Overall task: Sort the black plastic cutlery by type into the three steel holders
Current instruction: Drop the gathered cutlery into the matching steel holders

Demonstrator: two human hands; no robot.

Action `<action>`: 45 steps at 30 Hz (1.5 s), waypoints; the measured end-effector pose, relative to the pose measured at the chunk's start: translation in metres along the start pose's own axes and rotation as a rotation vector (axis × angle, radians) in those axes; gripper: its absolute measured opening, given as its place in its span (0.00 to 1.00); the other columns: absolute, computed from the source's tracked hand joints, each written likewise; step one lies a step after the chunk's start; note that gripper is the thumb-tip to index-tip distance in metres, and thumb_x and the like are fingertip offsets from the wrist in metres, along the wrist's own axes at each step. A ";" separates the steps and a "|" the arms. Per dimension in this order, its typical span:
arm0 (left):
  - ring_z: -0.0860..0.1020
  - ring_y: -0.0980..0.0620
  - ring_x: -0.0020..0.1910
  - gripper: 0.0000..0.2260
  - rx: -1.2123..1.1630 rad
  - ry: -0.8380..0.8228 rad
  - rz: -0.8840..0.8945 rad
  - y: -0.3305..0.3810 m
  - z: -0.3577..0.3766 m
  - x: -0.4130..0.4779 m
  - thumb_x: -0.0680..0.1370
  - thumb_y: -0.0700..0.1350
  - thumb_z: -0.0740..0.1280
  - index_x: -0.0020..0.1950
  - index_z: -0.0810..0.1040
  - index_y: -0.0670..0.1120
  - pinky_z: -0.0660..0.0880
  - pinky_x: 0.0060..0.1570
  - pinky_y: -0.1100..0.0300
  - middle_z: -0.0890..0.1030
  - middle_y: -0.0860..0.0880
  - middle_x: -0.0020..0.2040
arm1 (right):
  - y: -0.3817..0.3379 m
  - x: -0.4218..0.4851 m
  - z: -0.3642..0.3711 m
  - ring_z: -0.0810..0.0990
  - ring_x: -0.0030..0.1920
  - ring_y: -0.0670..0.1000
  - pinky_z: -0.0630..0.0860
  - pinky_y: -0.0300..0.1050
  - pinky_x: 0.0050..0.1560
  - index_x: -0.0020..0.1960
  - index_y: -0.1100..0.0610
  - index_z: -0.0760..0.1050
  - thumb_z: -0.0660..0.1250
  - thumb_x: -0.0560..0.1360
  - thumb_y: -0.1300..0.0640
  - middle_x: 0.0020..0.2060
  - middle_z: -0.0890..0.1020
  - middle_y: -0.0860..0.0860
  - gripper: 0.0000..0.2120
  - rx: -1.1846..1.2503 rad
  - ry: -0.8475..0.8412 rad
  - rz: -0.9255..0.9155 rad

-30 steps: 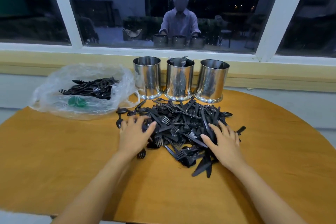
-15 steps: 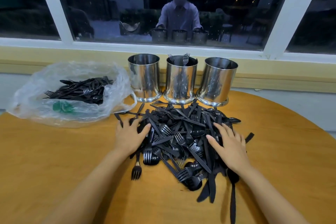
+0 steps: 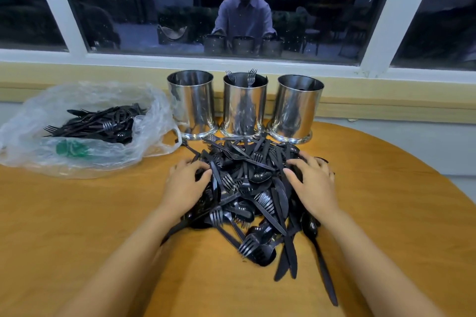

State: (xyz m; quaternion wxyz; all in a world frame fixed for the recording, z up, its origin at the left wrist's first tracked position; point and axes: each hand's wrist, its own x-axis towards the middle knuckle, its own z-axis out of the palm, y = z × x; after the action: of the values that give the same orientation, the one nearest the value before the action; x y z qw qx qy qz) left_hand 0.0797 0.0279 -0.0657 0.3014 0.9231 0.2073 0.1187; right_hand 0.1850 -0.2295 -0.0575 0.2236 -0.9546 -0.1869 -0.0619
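Note:
A heap of black plastic forks, knives and spoons [image 3: 248,188] lies on the round wooden table [image 3: 77,234]. My left hand [image 3: 184,185] rests on the heap's left side with its fingers spread over the cutlery. On the right side my right hand [image 3: 314,184] presses down the same way. Neither hand plainly holds a single piece. Behind the heap stand three steel holders in a row. The left holder [image 3: 192,105] looks empty, the middle holder [image 3: 244,110] has fork tines sticking out, and the right holder [image 3: 296,110] shows something dark inside.
A clear plastic bag [image 3: 85,159] with more black cutlery lies at the left of the table. A wall ledge and a dark window [image 3: 231,8] run right behind the holders. Several knives trail from the heap toward the table's near edge.
Both hands have raked the heap toward me and squeezed it narrower. Some knives and a spoon have slid out at the near side.

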 end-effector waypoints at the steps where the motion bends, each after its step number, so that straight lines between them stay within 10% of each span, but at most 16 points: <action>1: 0.68 0.44 0.68 0.07 -0.014 0.042 0.038 0.002 -0.003 0.001 0.81 0.51 0.63 0.56 0.79 0.54 0.68 0.66 0.47 0.74 0.47 0.65 | -0.003 0.000 -0.004 0.63 0.71 0.58 0.60 0.56 0.69 0.64 0.47 0.76 0.59 0.80 0.44 0.69 0.72 0.47 0.16 0.031 0.014 -0.027; 6: 0.74 0.56 0.46 0.06 -0.010 0.123 0.223 0.026 -0.004 0.025 0.80 0.40 0.66 0.54 0.81 0.45 0.68 0.47 0.65 0.82 0.49 0.52 | -0.030 0.015 -0.006 0.73 0.58 0.51 0.74 0.50 0.56 0.59 0.50 0.79 0.64 0.79 0.50 0.52 0.82 0.47 0.11 0.089 -0.072 -0.147; 13: 0.68 0.47 0.69 0.17 0.398 -0.093 0.416 0.030 0.006 0.083 0.82 0.45 0.64 0.71 0.73 0.48 0.63 0.71 0.52 0.74 0.48 0.69 | -0.059 0.043 0.008 0.78 0.55 0.53 0.78 0.50 0.52 0.62 0.53 0.77 0.65 0.79 0.53 0.50 0.82 0.50 0.12 -0.068 -0.200 -0.105; 20: 0.79 0.45 0.57 0.12 0.411 -0.055 0.429 0.022 0.003 0.101 0.82 0.44 0.64 0.65 0.78 0.49 0.73 0.60 0.51 0.82 0.48 0.57 | -0.046 0.053 0.007 0.79 0.50 0.51 0.76 0.46 0.50 0.59 0.54 0.78 0.68 0.77 0.56 0.50 0.81 0.50 0.11 0.034 -0.214 -0.017; 27: 0.78 0.53 0.40 0.05 -0.194 0.166 0.200 0.035 -0.016 0.087 0.82 0.41 0.62 0.55 0.74 0.41 0.71 0.39 0.69 0.81 0.48 0.43 | -0.030 0.044 -0.013 0.74 0.39 0.43 0.69 0.33 0.41 0.48 0.52 0.78 0.71 0.75 0.57 0.36 0.75 0.45 0.03 0.478 -0.169 0.083; 34: 0.71 0.53 0.34 0.08 -1.301 -0.150 -0.316 0.066 -0.004 0.027 0.83 0.36 0.55 0.59 0.71 0.41 0.71 0.37 0.60 0.73 0.46 0.39 | -0.046 0.008 -0.020 0.71 0.33 0.43 0.68 0.35 0.32 0.58 0.50 0.77 0.64 0.80 0.59 0.39 0.78 0.47 0.09 0.999 -0.295 0.233; 45: 0.80 0.44 0.54 0.17 -1.238 -0.176 -0.210 0.074 0.033 -0.007 0.80 0.55 0.60 0.59 0.78 0.44 0.75 0.62 0.46 0.83 0.41 0.54 | -0.067 -0.020 0.005 0.76 0.29 0.44 0.70 0.32 0.29 0.48 0.54 0.80 0.70 0.74 0.63 0.37 0.82 0.50 0.06 1.013 -0.219 0.116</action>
State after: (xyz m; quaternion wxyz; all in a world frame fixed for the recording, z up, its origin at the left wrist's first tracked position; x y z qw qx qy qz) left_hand 0.1073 -0.0458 -0.0476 0.8053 0.5588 0.1643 0.1102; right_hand 0.1407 -0.1779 -0.0387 0.6395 -0.7364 -0.1626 0.1491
